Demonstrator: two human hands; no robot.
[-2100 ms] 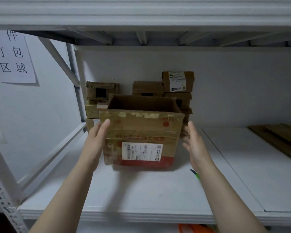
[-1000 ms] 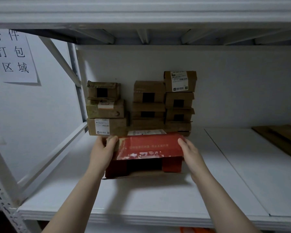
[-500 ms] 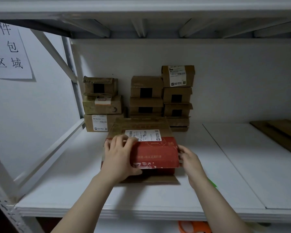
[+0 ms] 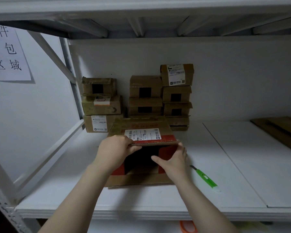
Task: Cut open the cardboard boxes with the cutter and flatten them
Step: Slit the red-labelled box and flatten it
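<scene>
Box lay on its side on the white shelf, open end facing the camera, label on top. Left hand gripped the box's top front edge at the left corner, fingers curled over it. Right hand was open, flat against the red right flap, fingertips up by the top corner. Green cutter lay on the shelf just right of the box, untouched. Small boxes stacked behind. Flat cardboard far right. Paper sign on the left wall.
</scene>
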